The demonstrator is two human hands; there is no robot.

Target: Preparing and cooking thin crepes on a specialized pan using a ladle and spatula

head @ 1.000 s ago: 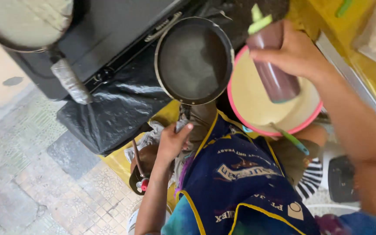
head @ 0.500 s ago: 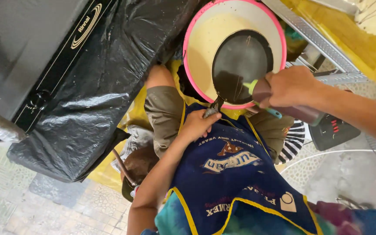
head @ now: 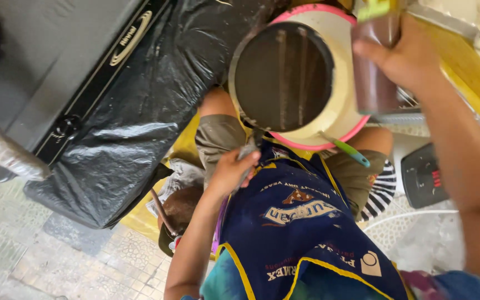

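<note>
A downward view from the head is given. A dark round frying pan (head: 283, 78) is held by its handle in the left hand (head: 230, 171), whose fingers are wrapped tightly around the handle just below the pan. The pan is held over a large pink-rimmed bowl (head: 337, 119) of pale batter, and most of the bowl's left half is covered by it. Thin pale streaks are seen running across the pan's dark inside.

To the right of the pan, a brown bottle with a green cap (head: 374, 66) is gripped in the right hand (head: 412, 58), fingers closed around its body; it is held at the bowl's upper right edge. A green-handled utensil (head: 346, 149) is leaned out over the bowl's lower rim.

Below the pan, a dark blue apron with yellow trim (head: 301, 228) is worn, and bent knees in olive shorts are seen beside it. To the left of the pan, a surface covered in black plastic sheeting (head: 134, 111) is seen, with a patterned tiled floor (head: 45, 261) beneath.
</note>
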